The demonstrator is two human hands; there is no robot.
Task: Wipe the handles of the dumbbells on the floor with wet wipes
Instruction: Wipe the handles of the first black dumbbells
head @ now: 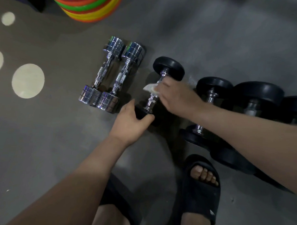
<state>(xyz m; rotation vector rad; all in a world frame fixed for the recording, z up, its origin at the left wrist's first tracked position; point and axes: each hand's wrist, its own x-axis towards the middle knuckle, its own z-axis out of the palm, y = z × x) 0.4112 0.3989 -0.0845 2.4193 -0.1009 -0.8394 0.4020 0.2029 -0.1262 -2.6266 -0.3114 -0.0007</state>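
On the grey floor [58, 125], at centre, found black dumbbell [169, 67] lying with its near head [142, 114] toward the feet. Gripped that head with left hand [131, 123], thumb and fingers curled round its rim. Held wet wipe [150, 87] against handle [152, 99] with right hand [177, 98], fingers closed over the wipe and the bar; could not tell how far the wipe wrapped underneath.

Judged main risk as rolling on round heads over hard floor, brought on by any slackening of the left grip, with the underside of the bar then left unwiped. Judged second risk as snagging or bunching of the wipe on the knurled section, caused by the loose corner hanging off to the left of the bar. Judged pinched fingers possible if rolled toward chrome dumbbells [119, 77], lying side by side just to the left.

Noted further black dumbbells [213, 88] close on the right, partly hidden under the right forearm, with little room left for the right wrist. Noted larger black dumbbell [259, 95] beyond those. Noted black sandals [200, 196] near the heads, with toes exposed to any dropped weight. Noted stack of coloured discs [87, 6] at top, well apart, and pale light spots [28, 80] at left, neither in the way
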